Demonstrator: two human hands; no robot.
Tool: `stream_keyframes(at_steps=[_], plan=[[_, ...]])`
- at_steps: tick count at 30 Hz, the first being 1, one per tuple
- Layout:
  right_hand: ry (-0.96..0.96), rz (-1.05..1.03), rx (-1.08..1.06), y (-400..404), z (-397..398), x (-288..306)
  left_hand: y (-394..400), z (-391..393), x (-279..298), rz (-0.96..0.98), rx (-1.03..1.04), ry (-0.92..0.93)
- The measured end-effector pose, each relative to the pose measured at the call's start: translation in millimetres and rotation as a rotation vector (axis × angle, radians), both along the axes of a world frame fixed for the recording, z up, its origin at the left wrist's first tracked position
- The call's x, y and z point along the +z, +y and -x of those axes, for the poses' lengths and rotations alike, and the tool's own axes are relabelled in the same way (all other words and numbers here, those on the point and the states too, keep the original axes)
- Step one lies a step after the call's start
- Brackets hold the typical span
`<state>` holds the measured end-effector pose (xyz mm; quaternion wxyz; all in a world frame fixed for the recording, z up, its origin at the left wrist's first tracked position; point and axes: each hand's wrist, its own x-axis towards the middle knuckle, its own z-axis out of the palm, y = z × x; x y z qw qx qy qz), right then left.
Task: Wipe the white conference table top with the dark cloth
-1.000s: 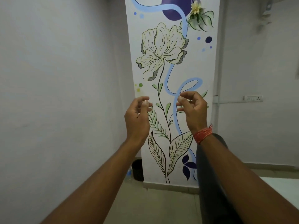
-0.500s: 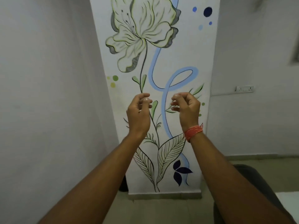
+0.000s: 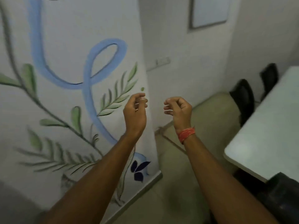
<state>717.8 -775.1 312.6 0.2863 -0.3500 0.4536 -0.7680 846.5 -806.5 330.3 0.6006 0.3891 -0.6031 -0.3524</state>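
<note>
Floral mural (image 3: 77,88), beige floor (image 3: 205,126)

No legible text, label, brand, number or sign appears anywhere in the frame. The framed panel (image 3: 210,12) at upper right shows a blank pale face, possibly because of motion blur. The wall mural (image 3: 77,88) at left carries painted leaves and a blue ribbon, without lettering.
</note>
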Motion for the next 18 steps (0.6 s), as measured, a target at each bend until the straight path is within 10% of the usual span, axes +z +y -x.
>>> stream_keyframes(at_steps=[18], plan=[[-0.227,-0.202,-0.929,-29.5,285.0,-121.2,-96.1,366.3,-109.6,-0.210,-0.854,-0.202]])
